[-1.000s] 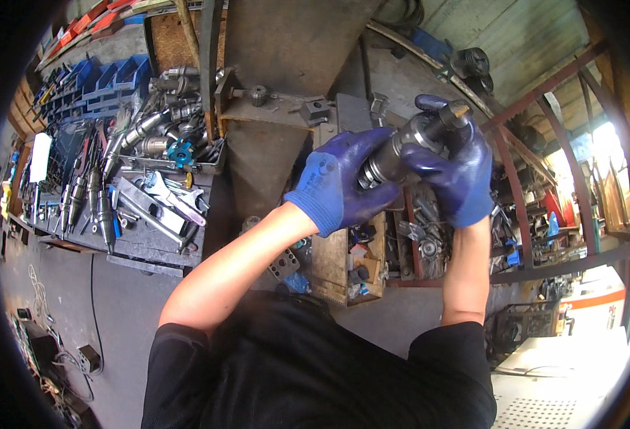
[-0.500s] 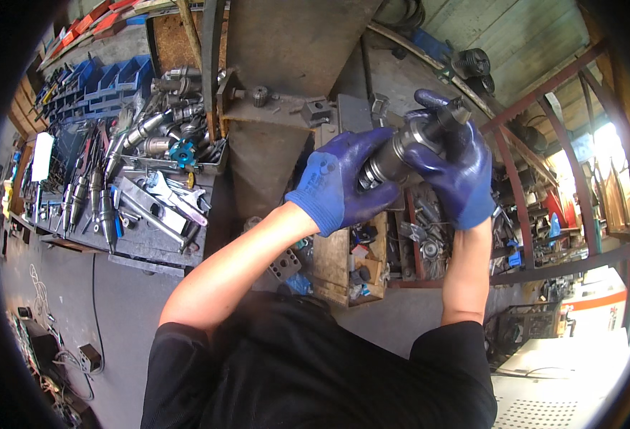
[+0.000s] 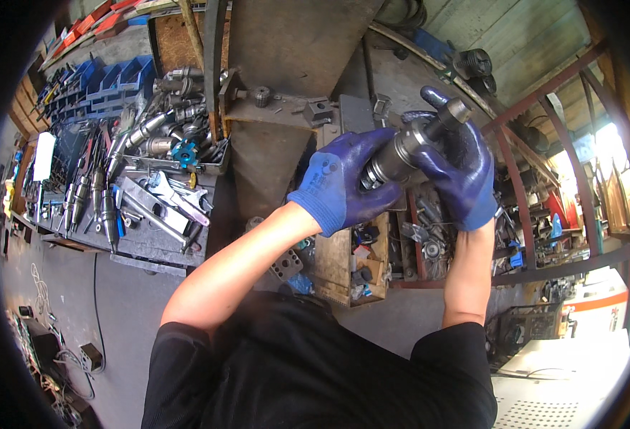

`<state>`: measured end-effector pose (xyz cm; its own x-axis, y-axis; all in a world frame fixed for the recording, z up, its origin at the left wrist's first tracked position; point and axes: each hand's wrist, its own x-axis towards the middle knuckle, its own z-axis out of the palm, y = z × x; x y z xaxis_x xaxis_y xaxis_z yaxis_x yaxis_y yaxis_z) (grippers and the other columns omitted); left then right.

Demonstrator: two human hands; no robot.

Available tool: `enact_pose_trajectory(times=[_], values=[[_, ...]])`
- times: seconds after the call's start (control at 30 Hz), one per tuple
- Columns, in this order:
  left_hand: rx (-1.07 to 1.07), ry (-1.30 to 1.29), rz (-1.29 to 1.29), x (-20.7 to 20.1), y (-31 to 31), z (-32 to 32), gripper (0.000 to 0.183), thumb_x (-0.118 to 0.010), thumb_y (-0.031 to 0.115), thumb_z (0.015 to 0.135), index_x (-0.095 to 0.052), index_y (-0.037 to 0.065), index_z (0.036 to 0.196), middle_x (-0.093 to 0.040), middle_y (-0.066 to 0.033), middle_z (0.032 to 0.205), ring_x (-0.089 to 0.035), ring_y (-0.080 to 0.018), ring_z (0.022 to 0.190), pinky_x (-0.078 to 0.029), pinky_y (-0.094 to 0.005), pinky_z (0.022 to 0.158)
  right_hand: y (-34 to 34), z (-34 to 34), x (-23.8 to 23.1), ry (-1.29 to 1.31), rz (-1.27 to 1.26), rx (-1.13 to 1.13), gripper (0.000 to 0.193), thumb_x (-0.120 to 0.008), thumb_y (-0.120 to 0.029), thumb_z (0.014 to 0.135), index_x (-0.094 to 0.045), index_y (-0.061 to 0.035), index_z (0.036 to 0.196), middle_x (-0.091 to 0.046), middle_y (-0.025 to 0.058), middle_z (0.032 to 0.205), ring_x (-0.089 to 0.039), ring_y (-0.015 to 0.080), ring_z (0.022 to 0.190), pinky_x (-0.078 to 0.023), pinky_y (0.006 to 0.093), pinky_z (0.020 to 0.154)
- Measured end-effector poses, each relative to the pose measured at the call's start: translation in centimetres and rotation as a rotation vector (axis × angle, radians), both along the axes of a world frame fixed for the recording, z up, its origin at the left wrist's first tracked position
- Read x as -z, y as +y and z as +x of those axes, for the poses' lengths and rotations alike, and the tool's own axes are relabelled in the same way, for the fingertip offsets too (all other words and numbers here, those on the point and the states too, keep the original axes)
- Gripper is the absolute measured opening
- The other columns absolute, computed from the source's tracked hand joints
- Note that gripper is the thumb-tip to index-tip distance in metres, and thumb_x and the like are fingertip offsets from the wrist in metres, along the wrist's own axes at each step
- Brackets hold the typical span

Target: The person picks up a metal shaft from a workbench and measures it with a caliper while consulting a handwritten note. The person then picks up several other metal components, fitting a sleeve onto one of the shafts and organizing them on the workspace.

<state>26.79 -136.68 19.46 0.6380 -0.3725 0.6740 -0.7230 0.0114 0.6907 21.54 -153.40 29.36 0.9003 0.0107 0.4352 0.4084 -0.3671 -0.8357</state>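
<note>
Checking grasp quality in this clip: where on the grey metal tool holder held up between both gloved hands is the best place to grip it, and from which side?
Probably the thick ribbed body of the tool holder, wrapped from the sides, as the left hand and right hand do. It lies tilted, its narrow end up and to the right; that end is thin and smooth, so it offers less hold.

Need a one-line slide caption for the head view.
Both blue-gloved hands, left hand and right hand, grip a steel tool holder above a cluttered workbench.
</note>
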Motion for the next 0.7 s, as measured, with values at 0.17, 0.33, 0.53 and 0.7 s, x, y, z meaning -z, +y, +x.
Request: enact_pose_trajectory(times=[0.17,0.33,0.53,0.7], values=[[0.001,-0.027,0.005,0.0,-0.1,0.0,0.069,-0.081,0.023,0.078,-0.054,0.000,0.137,-0.065,-0.0245,0.117,-0.066,-0.0396,0.107,-0.054,-0.0442,0.092,-0.8,0.0,-0.1,-0.068,-0.024,-0.051,0.070,-0.086,-0.013,0.078,-0.054,0.0003,0.138,-0.066,0.0107,0.126,-0.062,0.0179,0.109,-0.049,0.0351,0.100],[-0.019,-0.008,-0.004,0.2,0.0,0.1,0.070,-0.082,0.023,0.076,-0.054,0.001,0.137,-0.066,-0.0248,0.116,-0.066,-0.0396,0.107,-0.054,-0.0440,0.093,-0.7,0.7,0.3,-0.074,-0.385,0.118,0.073,-0.085,-0.018,0.081,-0.050,0.0003,0.143,-0.063,0.0125,0.129,-0.063,0.0182,0.107,-0.052,0.0365,0.096],[-0.064,-0.110,-0.070,0.8,0.2,0.0,0.072,-0.084,0.029,0.073,-0.057,0.001,0.132,-0.066,-0.0251,0.114,-0.066,-0.0422,0.104,-0.054,-0.0465,0.089,-3.8,0.3,1.9,0.021,-0.225,0.161,0.046,-0.071,-0.005,0.087,-0.059,0.0009,0.131,-0.063,0.0127,0.126,-0.064,0.0186,0.102,-0.051,0.0344,0.094],[-0.043,-0.035,-0.086,0.8,0.2,-0.2,0.067,-0.083,0.028,0.070,-0.060,0.002,0.127,-0.068,-0.0240,0.109,-0.065,-0.0436,0.102,-0.054,-0.0473,0.087,-2.0,0.7,0.6,-0.122,-0.223,-0.101,0.058,-0.072,-0.013,0.088,-0.053,0.0004,0.142,-0.058,0.0152,0.139,-0.058,0.0221,0.122,-0.043,0.0383,0.107]])
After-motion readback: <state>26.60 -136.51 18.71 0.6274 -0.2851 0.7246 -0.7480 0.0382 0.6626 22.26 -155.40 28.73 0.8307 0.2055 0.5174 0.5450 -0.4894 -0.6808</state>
